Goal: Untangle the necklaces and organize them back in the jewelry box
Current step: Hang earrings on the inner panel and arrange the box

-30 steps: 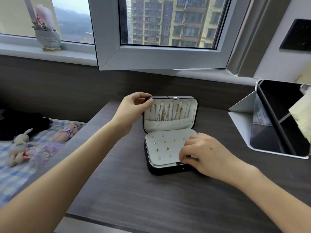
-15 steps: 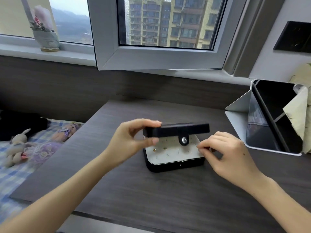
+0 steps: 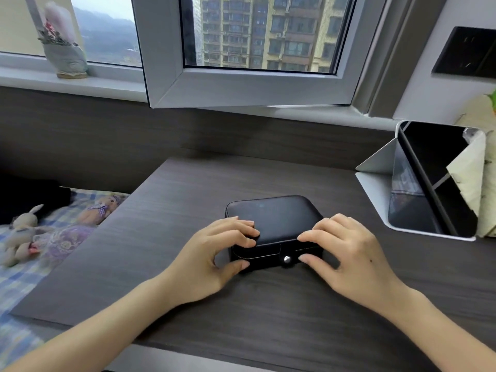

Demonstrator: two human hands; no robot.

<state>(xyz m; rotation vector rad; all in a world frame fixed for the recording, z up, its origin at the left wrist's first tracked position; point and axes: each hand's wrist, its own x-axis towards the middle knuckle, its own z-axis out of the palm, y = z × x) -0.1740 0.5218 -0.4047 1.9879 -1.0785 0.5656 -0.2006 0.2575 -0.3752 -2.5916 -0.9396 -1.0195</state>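
The black jewelry box [image 3: 276,220] lies closed on the dark wooden desk [image 3: 188,200], its strap with a silver snap [image 3: 287,259] facing me. My left hand [image 3: 214,253] grips the box's front left corner, fingers curled on the lid and thumb against the front wall. My right hand [image 3: 346,251] grips the front right corner the same way, fingers on the lid and thumb on the front wall beside the snap. The necklaces are hidden inside the box.
A tablet in a white folding stand [image 3: 429,183] stands at the desk's right. An open window frame [image 3: 241,87] juts over the desk's back. Left of the desk lies a bed with plush toys [image 3: 21,234]. A vase [image 3: 64,52] sits on the sill.
The lid, upright a second ago and half lowered by my left hand, is now fully down. Both hands moved to the box's front corners.
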